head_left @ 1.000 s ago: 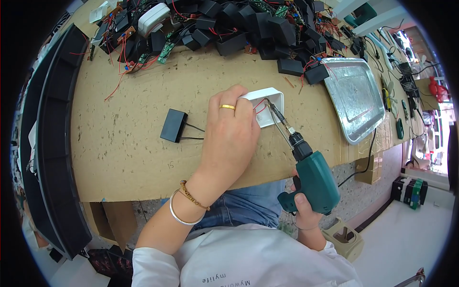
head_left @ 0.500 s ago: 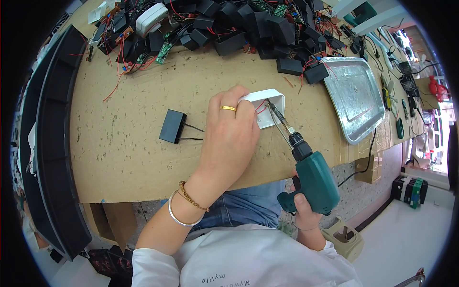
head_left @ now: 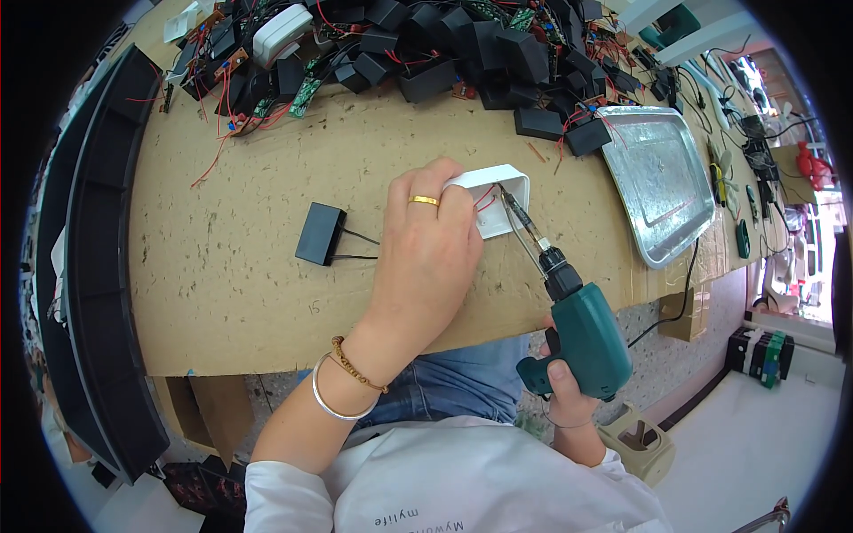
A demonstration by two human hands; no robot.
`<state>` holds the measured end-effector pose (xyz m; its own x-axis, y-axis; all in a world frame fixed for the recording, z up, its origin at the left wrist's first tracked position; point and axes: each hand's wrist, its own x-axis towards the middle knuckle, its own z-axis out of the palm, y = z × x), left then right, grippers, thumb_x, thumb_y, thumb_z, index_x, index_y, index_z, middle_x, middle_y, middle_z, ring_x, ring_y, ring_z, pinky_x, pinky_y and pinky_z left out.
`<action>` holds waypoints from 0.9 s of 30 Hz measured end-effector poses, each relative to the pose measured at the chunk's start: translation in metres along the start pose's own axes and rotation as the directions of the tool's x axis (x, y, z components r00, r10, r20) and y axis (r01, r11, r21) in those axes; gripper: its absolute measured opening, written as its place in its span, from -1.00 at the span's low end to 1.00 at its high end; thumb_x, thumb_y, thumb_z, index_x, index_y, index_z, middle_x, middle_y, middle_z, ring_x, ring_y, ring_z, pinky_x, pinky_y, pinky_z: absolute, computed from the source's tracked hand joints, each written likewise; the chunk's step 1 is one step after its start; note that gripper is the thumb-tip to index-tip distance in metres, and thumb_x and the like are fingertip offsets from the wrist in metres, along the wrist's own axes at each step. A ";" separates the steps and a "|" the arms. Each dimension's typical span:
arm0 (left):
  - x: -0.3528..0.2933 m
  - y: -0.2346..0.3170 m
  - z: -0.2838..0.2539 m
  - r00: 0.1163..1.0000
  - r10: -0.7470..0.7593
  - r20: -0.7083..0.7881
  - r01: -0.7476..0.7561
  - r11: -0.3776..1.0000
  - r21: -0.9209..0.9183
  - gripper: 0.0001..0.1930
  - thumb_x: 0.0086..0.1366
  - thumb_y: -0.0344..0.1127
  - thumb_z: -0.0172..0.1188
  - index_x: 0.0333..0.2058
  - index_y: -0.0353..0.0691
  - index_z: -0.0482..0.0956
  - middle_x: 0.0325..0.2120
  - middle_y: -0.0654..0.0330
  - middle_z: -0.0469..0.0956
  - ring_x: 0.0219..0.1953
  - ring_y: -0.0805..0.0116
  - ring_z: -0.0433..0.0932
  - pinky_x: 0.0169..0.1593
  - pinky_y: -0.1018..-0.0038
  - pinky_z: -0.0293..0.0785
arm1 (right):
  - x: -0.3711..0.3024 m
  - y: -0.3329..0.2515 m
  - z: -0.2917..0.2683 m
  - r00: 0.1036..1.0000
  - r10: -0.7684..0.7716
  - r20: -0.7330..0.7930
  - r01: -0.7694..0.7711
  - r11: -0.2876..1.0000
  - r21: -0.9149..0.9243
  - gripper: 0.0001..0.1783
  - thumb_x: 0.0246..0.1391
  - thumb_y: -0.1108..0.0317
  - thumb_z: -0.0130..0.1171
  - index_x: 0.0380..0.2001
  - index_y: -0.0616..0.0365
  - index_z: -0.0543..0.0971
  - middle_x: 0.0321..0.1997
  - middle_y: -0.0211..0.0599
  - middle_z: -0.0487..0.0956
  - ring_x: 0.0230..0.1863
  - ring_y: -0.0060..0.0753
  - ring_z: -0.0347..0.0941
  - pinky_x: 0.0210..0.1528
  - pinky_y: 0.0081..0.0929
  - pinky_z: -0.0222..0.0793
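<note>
Head view: right hand (head_left: 569,397) holds soldering gun (head_left: 591,338), tip perhaps touching red wire (head_left: 485,194).

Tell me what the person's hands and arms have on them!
The left hand wears a gold-coloured ring. Its wrist has a brown beaded bracelet and a round silver bangle. The right hand has a thin wristband. Both sleeves are white.

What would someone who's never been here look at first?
Probably the big green soldering gun right of the middle, held in the right hand and reaching into a small white case that the left hand holds. Next might come the messy heap of black boxes along the far side of the table. The shiny metal tray on the right could catch the eye too.
</note>
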<state>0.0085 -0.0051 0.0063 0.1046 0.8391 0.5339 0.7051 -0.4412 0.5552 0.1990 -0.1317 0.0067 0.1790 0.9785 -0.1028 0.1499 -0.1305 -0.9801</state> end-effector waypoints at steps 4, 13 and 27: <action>0.000 0.000 0.000 1.000 -0.004 -0.001 0.004 1.000 0.001 -0.82 0.04 -0.60 0.17 -0.37 -0.39 0.37 -0.12 -0.01 0.37 -0.09 -0.03 0.37 -0.04 0.23 0.40 | 0.000 -0.001 0.001 1.000 0.027 0.004 -0.027 0.999 0.018 -0.29 -0.04 0.14 0.26 0.13 0.32 0.36 -0.03 -0.14 0.53 -0.26 -0.50 0.43 -0.20 -0.54 0.38; 0.001 0.001 0.000 1.000 -0.004 0.002 0.004 1.000 0.000 -0.81 0.04 -0.59 0.17 -0.36 -0.38 0.37 -0.12 0.00 0.37 -0.09 -0.03 0.37 -0.04 0.23 0.40 | 0.000 -0.003 0.002 0.999 0.036 0.009 -0.036 0.999 0.008 -0.28 -0.05 0.13 0.27 0.13 0.32 0.36 -0.02 -0.13 0.53 -0.26 -0.50 0.42 -0.20 -0.54 0.38; 0.000 0.000 0.000 1.000 -0.001 0.008 0.001 1.000 -0.002 -0.80 0.04 -0.59 0.17 -0.35 -0.38 0.36 -0.12 -0.01 0.36 -0.09 -0.03 0.36 -0.03 0.23 0.40 | 0.002 -0.003 0.003 1.000 0.023 -0.011 -0.023 1.000 0.013 -0.27 -0.07 0.10 0.29 0.12 0.32 0.38 -0.04 -0.12 0.54 -0.28 -0.49 0.44 -0.23 -0.54 0.39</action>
<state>0.0080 -0.0051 0.0063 0.1100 0.8420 0.5281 0.7040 -0.4410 0.5566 0.1959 -0.1288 0.0087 0.1927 0.9735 -0.1233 0.1330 -0.1504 -0.9796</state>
